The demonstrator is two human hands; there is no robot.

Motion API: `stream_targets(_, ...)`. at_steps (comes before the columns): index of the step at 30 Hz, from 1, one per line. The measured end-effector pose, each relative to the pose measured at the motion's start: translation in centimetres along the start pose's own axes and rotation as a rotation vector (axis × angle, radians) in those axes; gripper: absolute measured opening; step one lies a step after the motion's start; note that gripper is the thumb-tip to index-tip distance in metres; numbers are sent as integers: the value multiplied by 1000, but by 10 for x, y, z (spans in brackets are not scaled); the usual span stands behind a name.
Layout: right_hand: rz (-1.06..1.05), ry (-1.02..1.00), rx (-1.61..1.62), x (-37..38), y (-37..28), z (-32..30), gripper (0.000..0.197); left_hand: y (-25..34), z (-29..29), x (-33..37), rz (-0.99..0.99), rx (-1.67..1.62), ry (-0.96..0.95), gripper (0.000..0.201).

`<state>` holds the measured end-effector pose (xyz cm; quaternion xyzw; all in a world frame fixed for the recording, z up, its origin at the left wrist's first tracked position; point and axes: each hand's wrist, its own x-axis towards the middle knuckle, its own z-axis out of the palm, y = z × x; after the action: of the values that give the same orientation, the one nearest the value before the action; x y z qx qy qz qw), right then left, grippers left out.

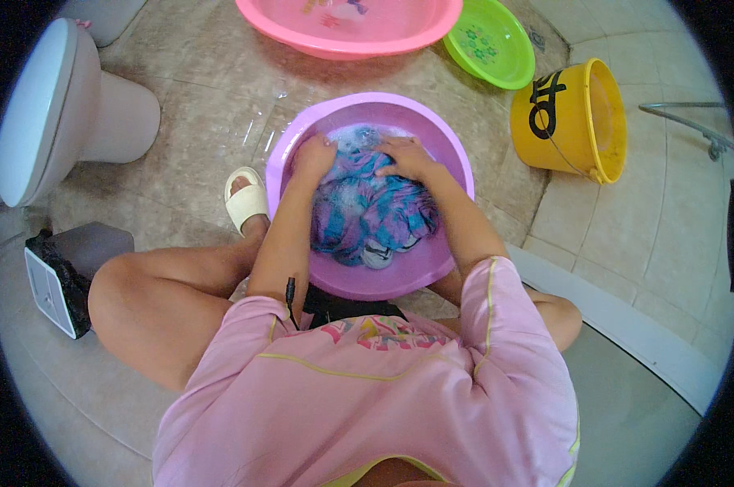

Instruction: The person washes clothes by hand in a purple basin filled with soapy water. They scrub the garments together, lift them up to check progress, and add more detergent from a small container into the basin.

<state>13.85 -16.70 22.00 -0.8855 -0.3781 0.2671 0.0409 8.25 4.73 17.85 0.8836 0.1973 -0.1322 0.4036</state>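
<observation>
A purple plastic basin [365,280] stands on the floor between my knees, holding soapy water and a wet blue-and-purple patterned cloth [375,207]. At the cloth's near edge a round whitish patch with dark marks shows. My left hand [316,156] is inside the basin's left side, its fingers curled in at the cloth's far left edge. My right hand [408,158] rests on the far right part of the cloth, with fingers and thumb spread apart. Suds and bubbles lie around and between both hands.
Beyond the basin sit a large pink tub [351,40] and a green basin [497,53]. A yellow bucket [546,130] with a wire handle is at the right, near the tiled wall. At the left are a white toilet [119,118] and a lined waste bin [50,292].
</observation>
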Motion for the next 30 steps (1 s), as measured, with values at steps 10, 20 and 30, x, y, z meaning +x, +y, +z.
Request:
stream_targets(10,395,422,1870,-47,-9,-6,24,-8,17,-5,405,145,-310,60)
stream_targets(20,508,466,672,-3,11,35,47,-28,52,13,-525,-1470,-510,64)
stream_targets(30,469,121,275,33,-9,59,36,-20,47,7,-204,-114,-203,71)
